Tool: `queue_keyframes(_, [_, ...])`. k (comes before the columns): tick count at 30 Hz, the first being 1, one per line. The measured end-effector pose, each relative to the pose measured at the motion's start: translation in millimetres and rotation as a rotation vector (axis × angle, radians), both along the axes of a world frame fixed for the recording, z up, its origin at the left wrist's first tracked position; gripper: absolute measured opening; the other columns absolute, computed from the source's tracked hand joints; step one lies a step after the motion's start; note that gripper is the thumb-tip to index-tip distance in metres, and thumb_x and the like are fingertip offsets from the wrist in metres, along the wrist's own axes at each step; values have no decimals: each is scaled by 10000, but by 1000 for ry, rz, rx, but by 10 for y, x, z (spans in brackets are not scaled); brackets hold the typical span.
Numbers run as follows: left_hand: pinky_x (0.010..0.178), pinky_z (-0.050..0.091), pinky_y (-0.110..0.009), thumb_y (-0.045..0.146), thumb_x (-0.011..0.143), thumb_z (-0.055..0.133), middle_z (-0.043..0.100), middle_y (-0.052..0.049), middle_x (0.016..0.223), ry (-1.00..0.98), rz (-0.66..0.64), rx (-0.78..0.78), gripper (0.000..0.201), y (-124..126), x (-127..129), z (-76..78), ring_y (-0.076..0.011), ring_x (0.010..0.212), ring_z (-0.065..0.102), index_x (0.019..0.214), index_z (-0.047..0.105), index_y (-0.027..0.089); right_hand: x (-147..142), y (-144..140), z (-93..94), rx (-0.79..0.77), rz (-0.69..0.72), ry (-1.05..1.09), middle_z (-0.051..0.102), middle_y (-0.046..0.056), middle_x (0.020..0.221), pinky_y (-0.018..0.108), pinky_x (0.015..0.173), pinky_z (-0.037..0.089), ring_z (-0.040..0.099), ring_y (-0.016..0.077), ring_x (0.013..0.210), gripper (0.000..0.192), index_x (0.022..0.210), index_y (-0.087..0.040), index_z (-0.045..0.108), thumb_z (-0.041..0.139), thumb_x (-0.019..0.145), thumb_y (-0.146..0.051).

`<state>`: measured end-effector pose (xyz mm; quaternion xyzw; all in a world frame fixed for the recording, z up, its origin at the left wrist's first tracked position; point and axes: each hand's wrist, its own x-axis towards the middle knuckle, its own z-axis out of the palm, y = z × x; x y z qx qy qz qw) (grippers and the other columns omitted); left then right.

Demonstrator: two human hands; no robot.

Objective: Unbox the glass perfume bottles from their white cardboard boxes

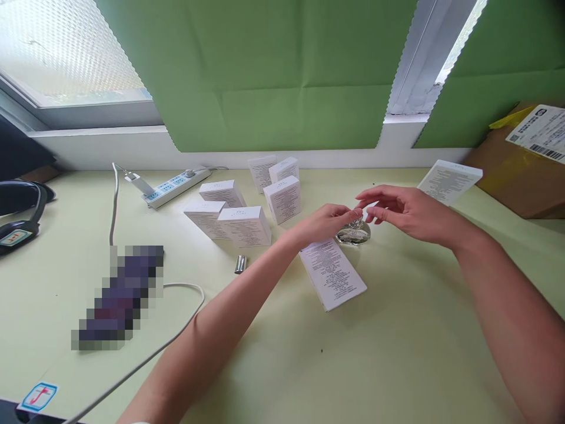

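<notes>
A small clear glass bottle (354, 234), probably a perfume bottle, stands on the table in front of me. My left hand (331, 222) closes its fingers on the bottle's top, which they mostly hide. Just to the right, my right hand (404, 213) has its fingers apart and curved, with the fingertips close to the left hand's and nothing seen in them. A flat white printed box (334, 274) lies below the bottle, partly behind my left hand. Left of my forearm, a small silver cylinder (241, 264), like a cap, lies on the table.
Several white printed boxes (245, 227) stand left of the hands; another white box (449, 181) is beyond my right hand. A power strip (176, 187), white cable (145, 359), blurred-out dark object (119, 300) and headphones (37, 206) lie left. A cardboard box (516, 171) sits right.
</notes>
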<state>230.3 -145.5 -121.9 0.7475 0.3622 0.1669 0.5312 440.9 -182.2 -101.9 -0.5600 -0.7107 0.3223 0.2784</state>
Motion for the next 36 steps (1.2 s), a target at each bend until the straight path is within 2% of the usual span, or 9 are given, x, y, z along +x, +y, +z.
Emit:
queue_keyframes(2, [594,205,-281,669,858,468,335,26,687,-4,18,-19,486,-1,7,2,-122,635,305,762,526,196,26,16,-37,-61,-47,4,700,37,947,379,734,518,652,203,788,396,1145,-298,650,597,867,-576])
queue_keyframes(5, [603,228,-277,661,858,471,377,19,704,0,38,-33,478,8,16,-5,-127,654,336,781,561,198,22,25,-99,-213,-47,72,605,15,789,341,650,497,579,164,686,428,1065,-274,664,564,858,-635])
queue_keyframes(8, [610,247,-269,655,851,487,414,18,720,9,44,-42,472,14,25,-14,-126,669,355,827,610,200,1,18,-138,-339,12,199,524,7,784,313,614,504,528,150,698,404,993,-258,668,586,848,-627])
queue_keyframes(12, [601,255,-264,637,855,495,423,24,698,5,64,-69,460,2,36,-11,-121,656,365,831,622,196,8,9,-139,-417,53,307,498,17,855,345,667,562,530,168,781,358,986,-261,665,608,854,-588])
queue_keyframes(17, [600,292,-257,601,880,478,510,16,726,-10,72,-100,436,-8,52,-13,-115,648,412,823,624,195,30,13,-130,-433,94,317,477,14,906,397,763,587,519,157,791,353,1019,-272,666,614,855,-581])
queue_keyframes(24, [679,384,-268,569,881,498,656,-31,883,-27,76,-162,418,7,67,-33,-138,740,546,891,657,182,41,22,-143,-443,101,286,492,3,890,429,836,554,566,162,780,379,1064,-297,661,625,838,-599])
queue_keyframes(30, [792,422,-287,604,857,524,682,-48,927,-35,68,-171,455,9,63,-15,-176,876,598,917,670,178,54,49,-193,-422,169,335,454,-15,890,390,831,560,531,127,764,347,1150,-348,651,606,876,-557])
queue_keyframes(36, [761,429,-286,635,836,532,682,-52,921,-17,69,-147,484,-1,47,16,-180,860,594,911,680,181,48,59,-206,-418,158,351,481,-14,870,411,851,570,545,129,763,381,1153,-344,676,634,849,-571])
